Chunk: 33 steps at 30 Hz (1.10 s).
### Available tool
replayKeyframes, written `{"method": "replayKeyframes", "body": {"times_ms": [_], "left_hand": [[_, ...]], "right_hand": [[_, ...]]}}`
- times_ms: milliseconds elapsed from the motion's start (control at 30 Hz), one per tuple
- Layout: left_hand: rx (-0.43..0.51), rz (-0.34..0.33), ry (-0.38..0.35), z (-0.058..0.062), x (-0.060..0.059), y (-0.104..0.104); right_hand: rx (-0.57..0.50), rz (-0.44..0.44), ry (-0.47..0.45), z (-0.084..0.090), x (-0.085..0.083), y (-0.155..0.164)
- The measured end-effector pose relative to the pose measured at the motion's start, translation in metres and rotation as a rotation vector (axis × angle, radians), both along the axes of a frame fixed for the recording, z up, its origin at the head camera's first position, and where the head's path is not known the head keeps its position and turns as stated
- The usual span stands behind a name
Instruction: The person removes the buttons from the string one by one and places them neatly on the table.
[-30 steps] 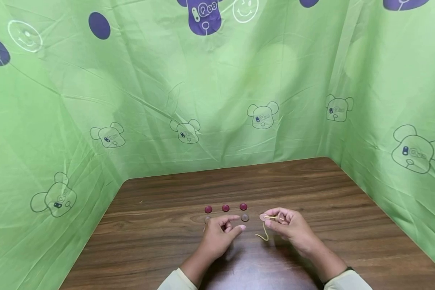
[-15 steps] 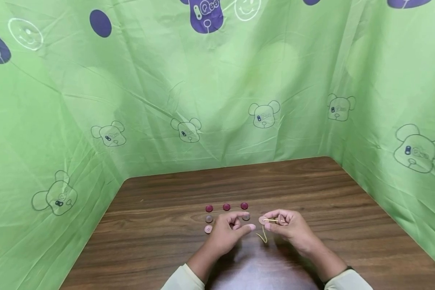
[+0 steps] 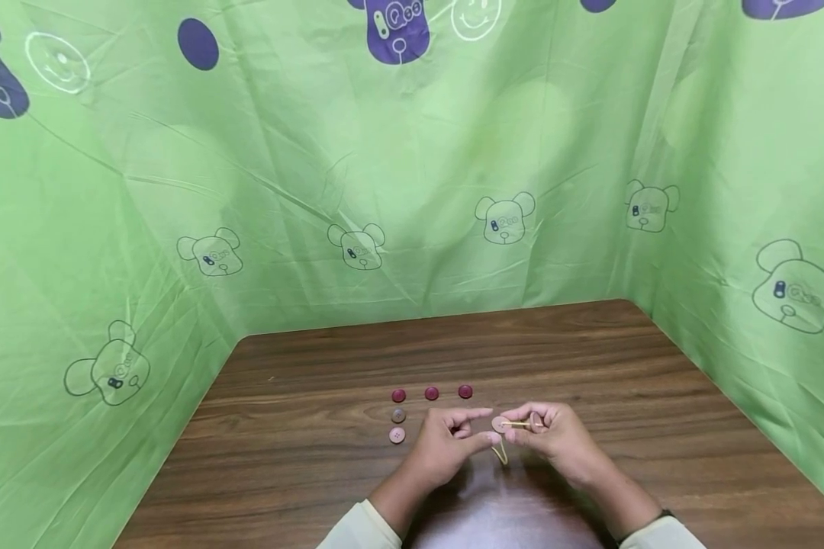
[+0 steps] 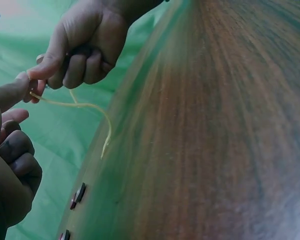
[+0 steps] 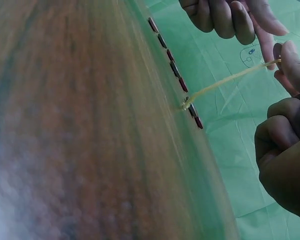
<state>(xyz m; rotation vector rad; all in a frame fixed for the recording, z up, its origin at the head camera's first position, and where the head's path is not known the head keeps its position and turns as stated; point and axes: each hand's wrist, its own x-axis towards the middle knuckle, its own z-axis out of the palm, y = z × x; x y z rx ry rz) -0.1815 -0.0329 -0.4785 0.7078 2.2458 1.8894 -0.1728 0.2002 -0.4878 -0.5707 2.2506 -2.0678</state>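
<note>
My right hand (image 3: pixel 559 442) pinches a pink button (image 3: pixel 500 425) between thumb and index finger above the table. A yellow cord (image 3: pixel 501 456) runs through it, and its loose end hangs below. Farther along the cord, a second brownish-pink button (image 3: pixel 536 422) sits among the right fingers. My left hand (image 3: pixel 442 450) is beside the pinched button, index finger straight and thumb extended, the other fingers curled. Its thumb tip is right at the button's lower edge. In the right wrist view, the yellow cord (image 5: pixel 230 79) slants down from the button (image 5: pixel 277 50).
On the wooden table (image 3: pixel 302 457), left of and beyond the hands, lie three dark red buttons (image 3: pixel 432 393) in a row. Nearer are a grey-brown button (image 3: pixel 398 415) and a pink four-hole button (image 3: pixel 397 435). Green printed cloth (image 3: pixel 412 168) hangs around the table.
My left hand has moved right, up to the pinched button, uncovering the buttons at the left and covering a grey-brown one. The right hand keeps its pinch, nearly in place.
</note>
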Motion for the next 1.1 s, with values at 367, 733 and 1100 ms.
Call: {"method": "replayKeyframes", "body": {"times_ms": [367, 733, 1100], "left_hand": [[0.016, -0.001, 0.051, -0.0044, 0.0027, -0.0005], [0.012, -0.015, 0.042, -0.0032, 0.0036, -0.0005], [0.022, -0.015, 0.088, -0.0035, 0.0046, -0.0011]], "right_hand": [[-0.023, 0.025, 0.024, -0.0037, 0.0012, -0.0010], [-0.030, 0.059, 0.015, -0.0019, 0.0025, -0.0012], [-0.057, 0.044, 0.001, 0.0014, 0.0034, -0.0026]]}}
